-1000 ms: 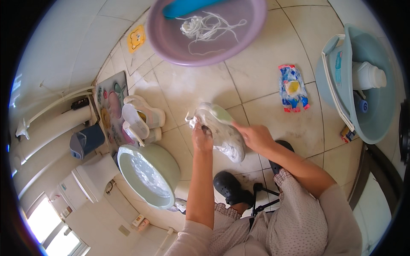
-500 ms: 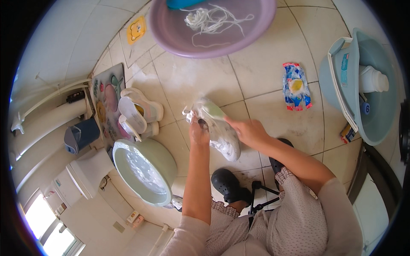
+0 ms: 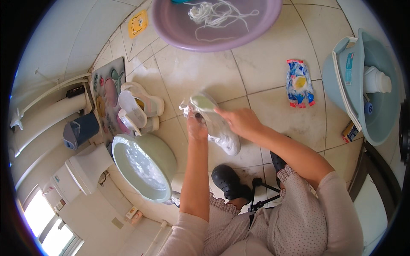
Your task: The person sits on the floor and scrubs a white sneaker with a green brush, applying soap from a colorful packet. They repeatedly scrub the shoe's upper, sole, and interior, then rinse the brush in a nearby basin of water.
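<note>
A white sneaker (image 3: 224, 133), wet-looking and without visible laces in its eyelets, hangs in front of me above the tiled floor. My left hand (image 3: 197, 128) is closed around it near its opening; part of the fingers is hidden. A pale green scrubbing brush (image 3: 202, 102) lies against the sneaker's far end, its bristles out of sight. My right hand (image 3: 240, 121) grips the brush's handle, index finger stretched along it. To the left stands a pale green basin (image 3: 170, 160) of sudsy water.
Beyond, a purple basin (image 3: 209, 46) holds white shoelaces (image 3: 209, 15). Another pair of pale shoes (image 3: 147, 102) and insoles (image 3: 132, 106) stand by a patterned mat (image 3: 112, 83). On the right are a crumpled blue-red packet (image 3: 300, 83) and a blue-green tub (image 3: 337, 79) with a white bottle (image 3: 376, 80).
The brush and my right hand have moved slightly away from me and left along the sneaker. My left hand keeps its hold. The whole view has shifted a little.
</note>
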The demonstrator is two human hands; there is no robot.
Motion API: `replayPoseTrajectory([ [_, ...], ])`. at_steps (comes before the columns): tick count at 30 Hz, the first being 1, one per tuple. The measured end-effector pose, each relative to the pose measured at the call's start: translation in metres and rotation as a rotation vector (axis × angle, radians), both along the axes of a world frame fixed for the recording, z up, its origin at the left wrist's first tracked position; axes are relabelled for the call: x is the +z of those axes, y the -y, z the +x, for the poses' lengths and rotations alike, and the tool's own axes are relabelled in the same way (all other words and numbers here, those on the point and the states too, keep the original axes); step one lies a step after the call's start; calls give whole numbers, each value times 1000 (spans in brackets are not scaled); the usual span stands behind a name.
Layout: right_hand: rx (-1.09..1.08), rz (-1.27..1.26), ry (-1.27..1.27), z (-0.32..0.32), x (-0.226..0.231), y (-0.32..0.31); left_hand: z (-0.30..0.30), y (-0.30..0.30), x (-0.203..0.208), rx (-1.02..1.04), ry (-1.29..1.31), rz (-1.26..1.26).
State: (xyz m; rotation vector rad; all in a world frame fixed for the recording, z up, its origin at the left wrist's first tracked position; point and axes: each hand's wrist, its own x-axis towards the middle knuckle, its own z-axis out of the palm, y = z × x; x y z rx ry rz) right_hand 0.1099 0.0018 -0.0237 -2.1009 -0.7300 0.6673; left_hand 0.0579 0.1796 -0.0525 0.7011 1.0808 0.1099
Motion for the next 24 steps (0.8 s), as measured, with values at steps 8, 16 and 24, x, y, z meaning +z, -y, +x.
replayPoseTrajectory([
  [8,201,-133,1,-30,7,66,-13,-34,-14,96,108,26],
  [16,28,-84,-118,-25,3,64,-10,-25,0,-148,-146,174],
  [24,-28,-110,-166,-19,2,47,-10,-15,19,-549,-473,40],
])
